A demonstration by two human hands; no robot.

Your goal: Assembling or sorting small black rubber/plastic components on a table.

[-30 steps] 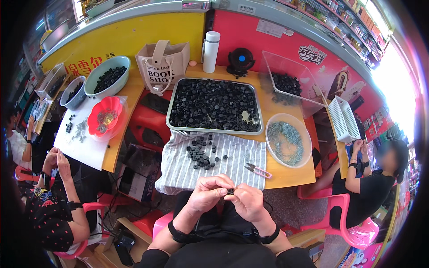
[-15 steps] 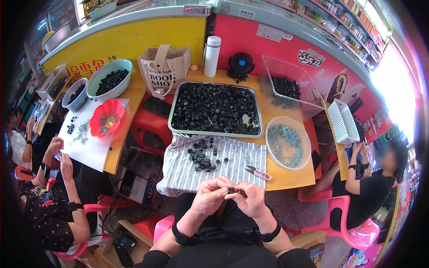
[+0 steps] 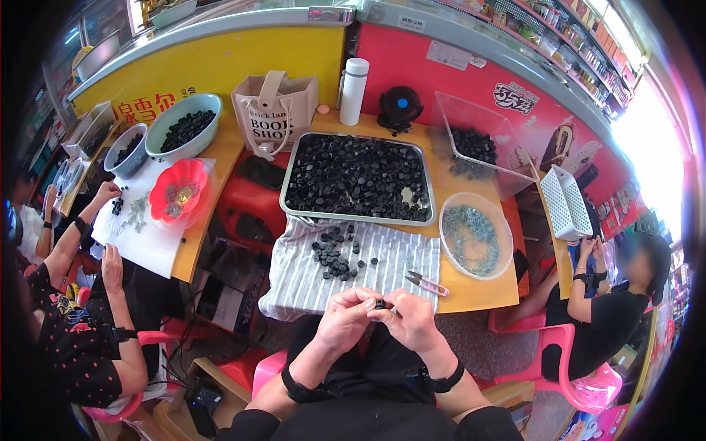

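Note:
Between my two hands, just off the near edge of the striped cloth (image 3: 294,283), is a small round black plastic part (image 3: 380,303). My left hand (image 3: 344,317) pinches it from the left with thumb and forefinger. From the right, the bent fingers of my right hand (image 3: 409,317) close on the same part; their tips are partly hidden. On the cloth lies a loose pile of similar black parts (image 3: 337,253). Pink-handled thread snips (image 3: 427,283) rest at the cloth's right side. Beyond it, a metal tray (image 3: 294,212) is heaped with black parts.
A round clear tub (image 3: 507,253) of thin wire-like pieces stands right of the cloth; a clear bin (image 3: 485,170) sits behind. At the back are a tote bag (image 3: 294,103), a white flask (image 3: 354,92) and a fan (image 3: 399,108). Co-workers sit left (image 3: 81,345) and right (image 3: 618,309).
My fingers have shifted slightly on the black part, the right hand turning a little over it. At left, the co-worker's hands have separated, one reaching to black parts on the table.

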